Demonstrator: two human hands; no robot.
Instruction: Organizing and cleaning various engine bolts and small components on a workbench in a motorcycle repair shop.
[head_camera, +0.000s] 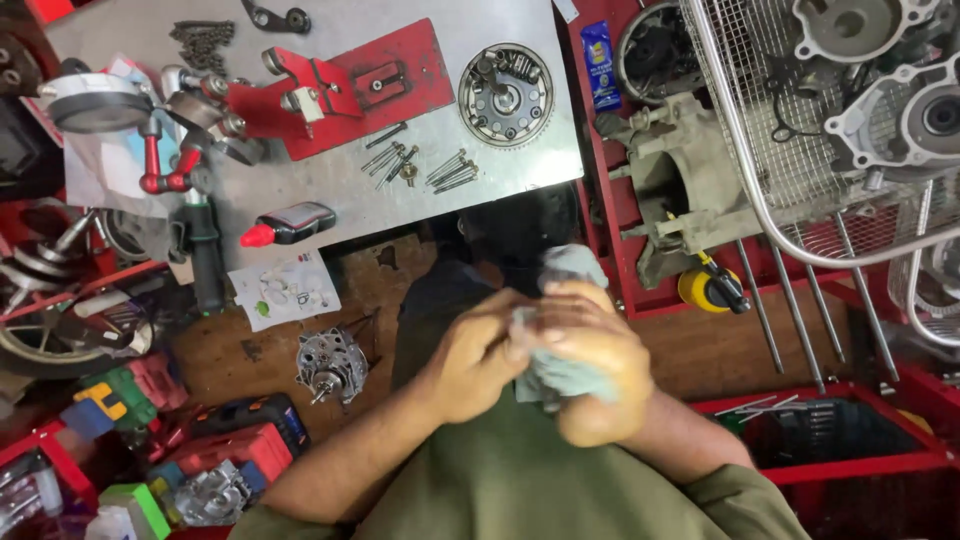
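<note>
— Hands first: where are they?

— Both meet low in the middle of the view. The right hand (590, 365) has its fingers (580, 315) curled tight around a grey-blue cloth (565, 375), and the left hand (480, 355) presses against the same cloth from the other side, its fingers pinched on the fabric.

— And the cloth itself?

— Bunched between the two palms, one end sticking up above the right hand, held over the person's olive-green lap, well below the counter (300, 205).

— What lies on the counter?

— A round toothed engine part (506, 96), a loose cluster of bolts (420, 165), a red metal plate (350, 90) and a small black bottle with a red tip (290, 225) — none of them touched. A wire basket (780, 160) of grey engine casings sits to the right.
</note>
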